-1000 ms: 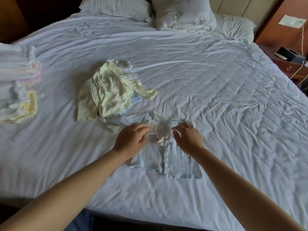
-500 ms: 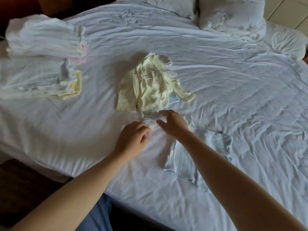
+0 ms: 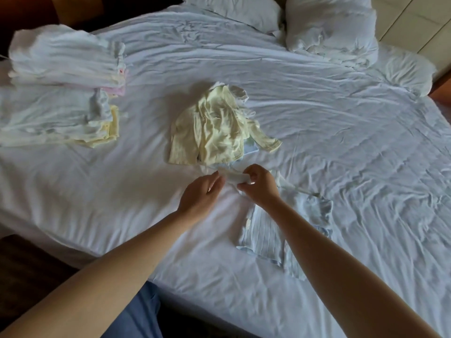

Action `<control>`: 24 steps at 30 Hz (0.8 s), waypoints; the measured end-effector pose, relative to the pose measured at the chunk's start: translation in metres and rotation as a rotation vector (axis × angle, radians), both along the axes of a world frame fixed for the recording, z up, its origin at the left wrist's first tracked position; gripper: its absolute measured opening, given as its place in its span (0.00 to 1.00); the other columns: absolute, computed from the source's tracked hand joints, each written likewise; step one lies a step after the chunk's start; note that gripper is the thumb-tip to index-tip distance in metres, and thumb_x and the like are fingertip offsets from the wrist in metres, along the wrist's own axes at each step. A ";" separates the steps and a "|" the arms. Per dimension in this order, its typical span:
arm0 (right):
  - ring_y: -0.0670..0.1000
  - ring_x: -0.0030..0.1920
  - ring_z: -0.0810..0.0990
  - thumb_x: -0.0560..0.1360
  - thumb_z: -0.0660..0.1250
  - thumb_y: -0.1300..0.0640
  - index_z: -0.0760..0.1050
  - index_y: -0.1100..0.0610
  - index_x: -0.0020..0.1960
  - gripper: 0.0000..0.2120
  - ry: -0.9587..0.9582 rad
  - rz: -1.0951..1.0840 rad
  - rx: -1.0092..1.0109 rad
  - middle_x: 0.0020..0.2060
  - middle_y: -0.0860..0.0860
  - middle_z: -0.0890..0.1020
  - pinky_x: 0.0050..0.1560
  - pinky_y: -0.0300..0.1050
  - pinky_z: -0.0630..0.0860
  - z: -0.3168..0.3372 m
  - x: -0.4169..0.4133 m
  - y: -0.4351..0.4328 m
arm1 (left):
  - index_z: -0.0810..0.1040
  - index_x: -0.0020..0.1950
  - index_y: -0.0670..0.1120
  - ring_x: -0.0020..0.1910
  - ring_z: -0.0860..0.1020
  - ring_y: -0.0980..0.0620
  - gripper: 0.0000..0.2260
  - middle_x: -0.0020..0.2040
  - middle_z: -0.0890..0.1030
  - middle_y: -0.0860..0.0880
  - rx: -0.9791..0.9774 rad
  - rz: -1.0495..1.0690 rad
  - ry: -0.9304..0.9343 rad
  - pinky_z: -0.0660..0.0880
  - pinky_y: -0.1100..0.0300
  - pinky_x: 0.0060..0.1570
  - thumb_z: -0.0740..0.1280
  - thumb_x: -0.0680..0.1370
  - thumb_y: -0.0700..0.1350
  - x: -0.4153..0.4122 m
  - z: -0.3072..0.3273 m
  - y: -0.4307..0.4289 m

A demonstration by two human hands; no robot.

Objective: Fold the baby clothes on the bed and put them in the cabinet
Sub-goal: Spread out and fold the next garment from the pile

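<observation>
On the bed (image 3: 341,147), left hand (image 3: 202,196) and right hand (image 3: 260,187) pinch a pale strip (image 3: 234,178) of the blue top (image 3: 263,237), best smoothed flat before folding.

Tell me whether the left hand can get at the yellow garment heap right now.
Probably yes. The yellow garment heap lies just beyond the left hand, only bare sheet between them, though that hand is busy at the white strip the right hand pinches.
</observation>
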State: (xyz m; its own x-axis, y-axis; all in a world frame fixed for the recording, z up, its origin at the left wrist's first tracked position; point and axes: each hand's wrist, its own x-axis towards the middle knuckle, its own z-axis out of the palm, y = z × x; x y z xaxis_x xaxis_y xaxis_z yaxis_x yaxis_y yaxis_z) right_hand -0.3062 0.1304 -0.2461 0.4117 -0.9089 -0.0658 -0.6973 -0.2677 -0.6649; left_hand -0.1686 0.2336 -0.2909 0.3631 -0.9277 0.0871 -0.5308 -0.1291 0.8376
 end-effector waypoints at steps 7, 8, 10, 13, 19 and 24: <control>0.43 0.39 0.80 0.76 0.65 0.65 0.72 0.58 0.65 0.18 -0.423 -0.022 0.388 0.45 0.53 0.81 0.38 0.35 0.75 0.031 -0.019 0.009 | 0.77 0.47 0.41 0.44 0.80 0.50 0.10 0.45 0.81 0.48 -0.094 -0.003 0.193 0.73 0.61 0.40 0.66 0.79 0.48 -0.023 0.028 -0.026; 0.47 0.42 0.81 0.77 0.66 0.62 0.70 0.56 0.67 0.18 -0.466 -0.039 0.432 0.48 0.55 0.81 0.39 0.37 0.76 0.037 -0.022 0.008 | 0.76 0.47 0.41 0.44 0.78 0.51 0.07 0.46 0.80 0.48 -0.109 -0.019 0.158 0.72 0.62 0.40 0.66 0.80 0.45 -0.025 0.033 -0.029; 0.49 0.45 0.81 0.75 0.70 0.59 0.70 0.53 0.66 0.21 -0.497 -0.063 0.420 0.50 0.55 0.81 0.41 0.40 0.76 0.046 -0.025 0.005 | 0.73 0.45 0.43 0.41 0.75 0.55 0.05 0.45 0.74 0.50 -0.135 -0.073 0.089 0.69 0.64 0.39 0.65 0.80 0.42 -0.029 0.046 -0.033; 0.49 0.39 0.79 0.69 0.77 0.58 0.78 0.56 0.52 0.14 -0.485 -0.127 0.220 0.40 0.52 0.80 0.40 0.47 0.78 0.057 -0.033 -0.002 | 0.73 0.49 0.45 0.42 0.75 0.55 0.02 0.49 0.72 0.49 -0.131 -0.157 0.044 0.69 0.60 0.42 0.64 0.80 0.42 -0.036 0.059 -0.041; 0.52 0.39 0.79 0.75 0.69 0.60 0.73 0.63 0.48 0.08 -0.609 -0.339 0.110 0.39 0.55 0.77 0.37 0.51 0.83 0.071 -0.071 -0.009 | 0.65 0.73 0.49 0.58 0.76 0.56 0.20 0.71 0.68 0.51 -0.107 -0.210 0.110 0.75 0.56 0.57 0.61 0.81 0.42 -0.063 0.069 -0.049; 0.54 0.46 0.80 0.78 0.65 0.60 0.68 0.60 0.55 0.09 -0.705 -0.518 0.150 0.49 0.54 0.75 0.28 0.44 0.80 0.065 -0.118 -0.021 | 0.59 0.77 0.53 0.71 0.68 0.51 0.23 0.76 0.63 0.51 0.055 -0.282 -0.093 0.69 0.53 0.65 0.59 0.82 0.45 -0.089 0.059 -0.059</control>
State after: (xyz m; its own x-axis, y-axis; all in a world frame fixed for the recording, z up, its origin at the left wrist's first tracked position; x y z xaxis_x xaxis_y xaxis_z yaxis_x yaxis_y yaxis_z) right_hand -0.4237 0.1092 -0.1814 -0.0591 -0.9946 -0.0856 -0.1222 0.0923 -0.9882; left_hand -0.2571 0.1745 -0.2318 0.0836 -0.9950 0.0545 -0.6261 -0.0099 0.7797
